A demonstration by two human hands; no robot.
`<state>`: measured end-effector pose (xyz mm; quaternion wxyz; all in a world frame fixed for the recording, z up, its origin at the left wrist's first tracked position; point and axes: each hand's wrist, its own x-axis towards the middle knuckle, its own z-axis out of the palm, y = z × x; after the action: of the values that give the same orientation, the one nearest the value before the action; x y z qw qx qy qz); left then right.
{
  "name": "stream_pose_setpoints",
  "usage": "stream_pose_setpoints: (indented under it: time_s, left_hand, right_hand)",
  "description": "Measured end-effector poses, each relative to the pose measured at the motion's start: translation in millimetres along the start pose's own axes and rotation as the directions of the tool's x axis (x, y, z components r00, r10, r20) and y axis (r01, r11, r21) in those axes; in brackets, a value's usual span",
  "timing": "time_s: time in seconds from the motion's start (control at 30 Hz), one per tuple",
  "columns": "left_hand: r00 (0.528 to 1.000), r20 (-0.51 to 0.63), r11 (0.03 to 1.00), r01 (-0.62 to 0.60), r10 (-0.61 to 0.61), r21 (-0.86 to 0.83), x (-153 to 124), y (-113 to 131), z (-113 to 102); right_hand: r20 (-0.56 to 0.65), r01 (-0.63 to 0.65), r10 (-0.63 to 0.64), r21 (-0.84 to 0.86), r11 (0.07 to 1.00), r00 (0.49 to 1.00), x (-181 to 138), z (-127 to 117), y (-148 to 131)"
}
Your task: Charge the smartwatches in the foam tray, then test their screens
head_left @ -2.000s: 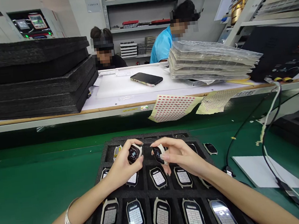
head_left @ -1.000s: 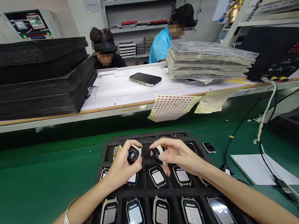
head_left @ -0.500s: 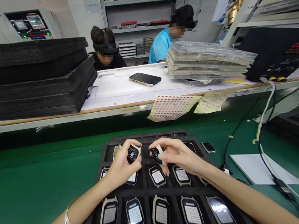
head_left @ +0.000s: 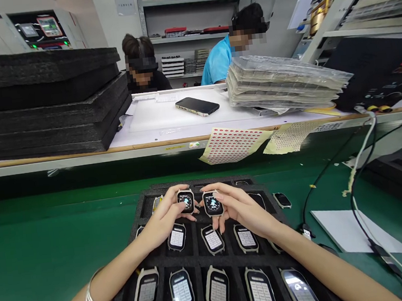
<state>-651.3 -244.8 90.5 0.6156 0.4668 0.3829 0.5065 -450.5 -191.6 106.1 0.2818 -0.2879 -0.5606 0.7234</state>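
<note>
Above the back part of a black foam tray (head_left: 194, 261), each of my hands grips one strapless smartwatch. My left hand (head_left: 166, 216) pinches a smartwatch (head_left: 186, 202) by its edges, thumb at the lower left of the screen. In my right hand (head_left: 233, 204) is a second smartwatch (head_left: 213, 204), with a finger over the screen's upper right corner. Both lit screens face me and show a round dial, the two cases close together but apart. Several more watches sit in the tray's compartments, among them one with a white grid screen (head_left: 212, 239) just below my hands.
A small watch (head_left: 282, 200) lies right of the tray on the green mat (head_left: 54, 261). Cables (head_left: 352, 192) and a white sheet (head_left: 360, 232) are farther right. On the shelf ahead are black foam blocks (head_left: 41, 105), a phone (head_left: 197, 106) and stacked clear trays (head_left: 283, 79). Two people sit beyond.
Both watches have been turned from a tilted, sideways angle so their screens face me. The two hands have shifted slightly and keep their hold.
</note>
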Motion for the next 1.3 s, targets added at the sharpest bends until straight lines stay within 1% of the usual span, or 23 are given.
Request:
stream_pose_setpoints:
  time_s: [0.1, 0.3, 0.63, 0.8, 0.9, 1.0, 1.1, 1.17, 1.2, 1.23, 1.3]
  left_hand:
    - [1.000, 0.012, 1.000, 0.017, -0.017, -0.023, 0.0, -0.6, -0.8]
    - [1.000, 0.000, 1.000, 0.021, -0.021, -0.023, -0.6, -1.3, -0.2]
    - [1.000, 0.004, 1.000, 0.015, -0.016, 0.015, -1.0, 0.0, 0.7]
    - [1.000, 0.025, 0.997, 0.000, -0.002, 0.076, -2.0, 1.4, 0.9]
    - [1.000, 0.032, 0.996, -0.003, 0.000, 0.084, -1.9, 3.2, 1.1]
    - [1.000, 0.027, 0.998, -0.003, 0.002, 0.055, -1.2, 3.3, 1.0]
    - [1.000, 0.029, 1.000, -0.006, 0.005, 0.027, -0.1, 0.5, 0.5]
    - [0.999, 0.039, 1.000, -0.008, 0.008, 0.015, 1.0, -1.7, 0.3]
    - [0.999, 0.044, 1.000, -0.008, 0.007, 0.009, 1.5, -2.6, 0.3]
    - [0.999, 0.048, 1.000, -0.006, 0.006, 0.006, 2.0, -3.2, 0.4]
    - [0.999, 0.050, 1.000, -0.001, 0.000, 0.004, 2.9, -3.5, 0.8]
  right_hand:
    - [-0.036, 0.011, -0.012, -0.012, 1.000, 0.999, -0.3, 0.0, -0.3]
    - [-0.055, 0.008, -0.008, -0.015, 1.000, 0.998, -1.5, -0.9, -1.7]
    - [-0.048, -0.002, -0.001, -0.054, 0.999, 0.999, -1.9, -0.4, -1.1]
    - [-0.077, 0.023, -0.034, -0.127, 0.992, 0.996, -1.9, 1.2, 0.8]
    - [-0.036, 0.044, -0.049, -0.139, 0.989, 0.998, -3.2, 2.0, 0.1]
    - [0.053, 0.071, -0.064, -0.141, 0.987, 0.997, -4.4, 1.4, -1.2]
    - [0.117, 0.084, -0.060, -0.214, 0.973, 0.991, -4.1, -3.1, -0.4]
    - [0.114, 0.082, -0.044, -0.356, 0.931, 0.993, -3.0, -8.5, 0.8]
    - [0.098, 0.093, -0.053, -0.469, 0.878, 0.994, -2.3, -11.5, 1.3]
    - [0.088, 0.118, -0.081, -0.596, 0.795, 0.993, -1.6, -14.3, 1.5]
    - [0.116, 0.188, -0.162, -0.808, 0.559, 0.980, -0.5, -18.5, 0.9]
